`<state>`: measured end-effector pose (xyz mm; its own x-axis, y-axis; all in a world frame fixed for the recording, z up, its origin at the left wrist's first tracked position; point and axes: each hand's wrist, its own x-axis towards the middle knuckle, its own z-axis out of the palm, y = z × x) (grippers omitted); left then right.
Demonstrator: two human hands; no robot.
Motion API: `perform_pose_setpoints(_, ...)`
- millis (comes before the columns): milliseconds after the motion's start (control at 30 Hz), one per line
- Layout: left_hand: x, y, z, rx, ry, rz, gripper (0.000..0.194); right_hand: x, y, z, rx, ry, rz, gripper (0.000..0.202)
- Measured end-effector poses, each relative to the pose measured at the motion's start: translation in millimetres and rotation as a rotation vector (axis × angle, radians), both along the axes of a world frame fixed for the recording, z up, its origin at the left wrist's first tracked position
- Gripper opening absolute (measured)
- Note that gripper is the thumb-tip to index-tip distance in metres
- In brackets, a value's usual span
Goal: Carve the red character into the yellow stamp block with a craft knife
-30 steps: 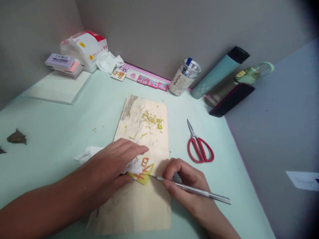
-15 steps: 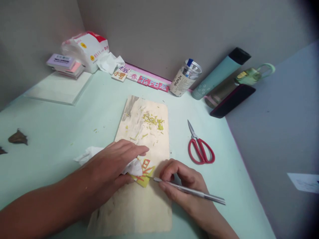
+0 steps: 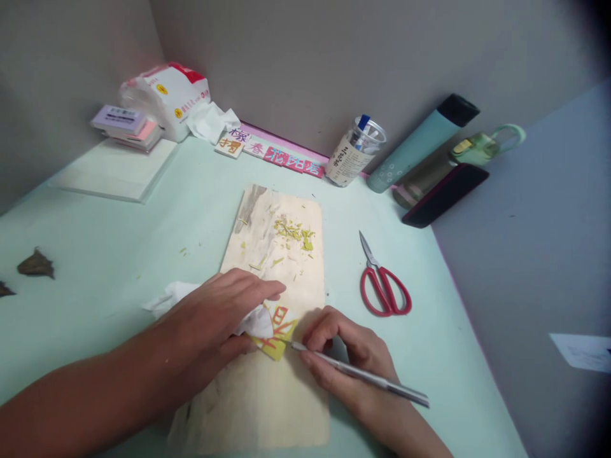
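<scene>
A small yellow-green carving block with an orange character lies on a wooden board. My left hand is closed around a white tissue at the block's left side, its thumb and fingers bracing the block through the tissue. Between the thumb and fingers of my right hand is a silver carving knife. Its thin tip meets the block's surface near the lower right of the character. Yellow-green shavings are scattered over the board's upper part.
Red-handled scissors lie right of the board. Along the back stand a pen jar, a teal tumbler, a green bottle and a dark phone. Carved tiles, a tissue pack and pale blocks sit back left.
The knife's rear end has dipped slightly and my right hand has shifted a little left. My left hand, the tissue and the block hold almost the same position.
</scene>
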<state>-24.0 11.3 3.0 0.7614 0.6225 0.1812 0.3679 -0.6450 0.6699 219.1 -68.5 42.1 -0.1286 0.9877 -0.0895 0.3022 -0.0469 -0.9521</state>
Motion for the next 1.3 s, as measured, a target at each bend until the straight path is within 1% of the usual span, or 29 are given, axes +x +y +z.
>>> perform_pose_setpoints(100,0.0,0.6,-0.3,0.006,-0.003,-0.007,0.063,-0.1,-0.7,-2.8,0.105,-0.029,0.045,0.019)
perform_pose_setpoints(233,0.6,1.6,-0.4,0.010,-0.013,-0.015,0.058,-1.0,0.6,-2.6,0.274,-0.103,0.126,0.019)
perform_pose_setpoints(333,0.7,1.8,-0.4,0.010,-0.020,-0.019,0.055,-2.8,0.4,-4.6,0.439,-0.179,0.182,0.019)
perform_pose_setpoints(433,0.1,1.4,0.0,0.004,-0.021,-0.012,0.054,-4.5,-1.2,-10.3,0.620,-0.268,0.242,0.020)
perform_pose_setpoints(500,-0.4,1.3,0.5,-0.002,-0.027,-0.010,0.053,-4.8,-1.7,-13.0,0.693,-0.323,0.277,0.019)
perform_pose_setpoints(567,-0.7,1.5,1.0,-0.001,-0.035,-0.016,0.050,-4.2,-0.7,-12.8,0.693,-0.325,0.276,0.019)
perform_pose_setpoints(600,-0.7,1.7,1.0,-0.001,-0.035,-0.017,0.049,-3.5,0.3,-11.6,0.648,-0.296,0.260,0.018)
perform_pose_setpoints(633,-0.7,2.0,0.9,0.000,-0.036,-0.017,0.047,-2.6,1.5,-10.1,0.571,-0.249,0.238,0.018)
perform_pose_setpoints(733,-0.4,2.5,0.0,-0.005,-0.032,-0.020,0.048,0.6,5.5,-5.5,0.256,-0.078,0.156,0.018)
perform_pose_setpoints(767,-0.2,2.6,-0.3,-0.009,-0.032,-0.023,0.050,1.6,6.5,-4.7,0.175,-0.038,0.135,0.019)
perform_pose_setpoints(800,0.0,2.7,-0.5,-0.015,-0.030,-0.025,0.051,2.6,7.4,-4.2,0.124,-0.010,0.116,0.020)
perform_pose_setpoints(867,0.3,2.6,-0.2,-0.028,-0.020,-0.023,0.053,4.0,8.4,-4.1,0.089,0.008,0.106,0.020)
perform_pose_setpoints(967,0.8,2.5,1.0,-0.046,-0.008,-0.016,0.056,4.6,8.5,-4.0,0.174,-0.032,0.145,0.020)
perform_pose_setpoints(1133,1.1,2.5,1.8,-0.041,-0.029,-0.025,0.054,1.8,6.0,-5.7,0.475,-0.201,0.277,0.016)
perform_pose_setpoints(1200,0.9,2.2,1.6,-0.059,-0.012,-0.019,0.054,0.9,4.3,-8.7,0.598,-0.266,0.307,0.016)
perform_pose_setpoints(1300,0.0,2.1,1.8,-0.067,-0.003,-0.010,0.056,2.5,0.9,-15.8,0.694,-0.336,0.334,0.015)
